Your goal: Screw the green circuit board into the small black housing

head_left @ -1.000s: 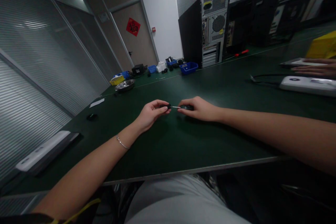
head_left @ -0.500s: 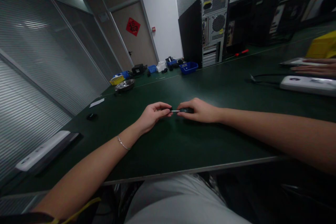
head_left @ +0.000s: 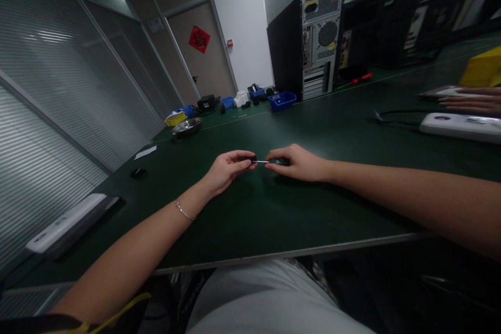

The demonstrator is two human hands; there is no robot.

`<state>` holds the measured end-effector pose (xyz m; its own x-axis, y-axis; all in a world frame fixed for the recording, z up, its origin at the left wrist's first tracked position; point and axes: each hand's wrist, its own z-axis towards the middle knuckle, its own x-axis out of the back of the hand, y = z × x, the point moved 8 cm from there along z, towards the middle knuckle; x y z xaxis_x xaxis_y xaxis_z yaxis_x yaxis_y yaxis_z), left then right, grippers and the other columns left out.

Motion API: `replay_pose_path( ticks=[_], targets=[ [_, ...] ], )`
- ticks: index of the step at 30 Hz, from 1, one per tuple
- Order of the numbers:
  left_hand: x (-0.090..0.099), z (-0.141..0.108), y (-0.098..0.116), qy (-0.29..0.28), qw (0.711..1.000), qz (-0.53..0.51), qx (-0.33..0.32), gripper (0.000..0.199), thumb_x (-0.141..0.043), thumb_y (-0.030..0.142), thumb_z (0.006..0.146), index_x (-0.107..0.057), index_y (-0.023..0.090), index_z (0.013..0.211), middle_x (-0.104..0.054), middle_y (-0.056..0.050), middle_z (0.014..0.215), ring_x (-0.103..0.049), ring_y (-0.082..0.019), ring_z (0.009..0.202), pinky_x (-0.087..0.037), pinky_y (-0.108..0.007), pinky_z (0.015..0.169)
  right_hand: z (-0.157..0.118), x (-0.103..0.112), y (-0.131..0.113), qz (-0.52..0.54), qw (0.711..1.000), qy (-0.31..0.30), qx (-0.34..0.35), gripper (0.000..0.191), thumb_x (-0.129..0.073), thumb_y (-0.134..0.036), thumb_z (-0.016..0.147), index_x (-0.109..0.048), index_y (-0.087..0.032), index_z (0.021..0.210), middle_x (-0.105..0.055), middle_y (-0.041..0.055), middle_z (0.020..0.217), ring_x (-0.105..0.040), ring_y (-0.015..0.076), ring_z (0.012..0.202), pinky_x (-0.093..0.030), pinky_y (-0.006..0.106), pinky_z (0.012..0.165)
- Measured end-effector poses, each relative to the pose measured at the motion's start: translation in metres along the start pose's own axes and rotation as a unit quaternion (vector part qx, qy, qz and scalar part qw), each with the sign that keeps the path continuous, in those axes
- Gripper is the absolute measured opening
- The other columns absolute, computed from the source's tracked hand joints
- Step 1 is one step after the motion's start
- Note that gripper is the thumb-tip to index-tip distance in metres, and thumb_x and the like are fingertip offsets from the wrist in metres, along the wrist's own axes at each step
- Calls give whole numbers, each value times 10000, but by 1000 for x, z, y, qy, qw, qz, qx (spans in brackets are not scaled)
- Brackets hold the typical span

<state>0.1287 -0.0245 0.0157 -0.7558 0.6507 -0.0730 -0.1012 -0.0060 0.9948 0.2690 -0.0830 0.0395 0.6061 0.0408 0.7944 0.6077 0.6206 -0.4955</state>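
1. Left hand (head_left: 230, 169), centre of the frame: thumb and fingers closed on a small dark piece (head_left: 248, 158), mostly covered by the fingertips; its kind cannot be told.
2. Right hand (head_left: 299, 163), just right of centre: fingers wrapped about the dark handle of a slim tool (head_left: 278, 162). Its thin metal shaft points left, bridging the gap between the hands, its end at the dark piece; whether the tip touches is too small to tell.
3. Table (head_left: 313, 209), dark green, beneath both hands.
4. Blue tray (head_left: 282, 107), upper middle, beside the foot of a black computer case (head_left: 287, 47), upright.
5. Red-handled tool (head_left: 362, 78), upper right, lying right of the case.
6. Metal bowl (head_left: 188, 130), left of centre, near a yellow tray (head_left: 176, 119).
7. White paper strip (head_left: 145, 153), left, above a small black object (head_left: 138, 173), blurred.
8. Power strip (head_left: 66, 224), white, lower left.
9. Second power strip (head_left: 462, 126), white, right edge, with another person's hand (head_left: 469, 102) just above it, under a yellow bin (head_left: 481, 68).
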Motion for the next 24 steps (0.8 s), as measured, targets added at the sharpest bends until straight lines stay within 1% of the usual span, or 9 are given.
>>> replay_pose_path(
  ticks=[3,5,9,13,17,24],
  targets=[
    [2,0,2,5,1000,12,-8,251,-705,113,777,-697,124,1027,-709,-84,992,-670,-153,882,-503,-309,897,0,1,1,-2,1000,5,-4,333,-509,-391,924,-679,-146,1073,-682,37,796,-602,145,651,-401,228,581],
    [1,-1,3,9,1000,27,-12,275,-721,112,758,-696,122,1032,-711,-89,993,-672,-160,889,-500,-320,903,0,1,2,-5,1000,8,-8,331,-510,-391,922,-680,-147,1069,-680,37,787,-592,142,631,-391,226,564],
    [-5,-5,9,21,997,71,-29,335,-759,125,719,-694,115,1047,-720,-89,962,-678,-169,884,-494,-323,897,1,2,3,-17,1000,16,-12,322,-521,-384,914,-687,-148,1056,-677,36,766,-578,140,619,-372,227,559],
    [-7,-7,10,30,994,96,-43,335,-771,157,711,-700,124,1036,-726,-72,931,-682,-168,854,-502,-318,874,0,4,1,-25,999,21,-10,321,-523,-378,913,-686,-140,1054,-671,40,754,-573,144,618,-363,233,563],
    [-5,-4,6,21,996,82,-33,322,-762,164,728,-695,112,1039,-734,-74,892,-691,-166,835,-511,-314,866,0,4,-2,-19,1000,19,-2,311,-521,-365,915,-683,-139,1052,-675,41,772,-578,144,631,-371,232,575],
    [-5,-3,-3,-12,1000,23,5,279,-724,123,766,-688,110,1042,-732,-90,934,-694,-156,853,-528,-288,855,0,2,-4,7,1000,14,16,313,-516,-377,921,-678,-142,1050,-677,32,789,-593,141,647,-400,228,594]
  ],
)
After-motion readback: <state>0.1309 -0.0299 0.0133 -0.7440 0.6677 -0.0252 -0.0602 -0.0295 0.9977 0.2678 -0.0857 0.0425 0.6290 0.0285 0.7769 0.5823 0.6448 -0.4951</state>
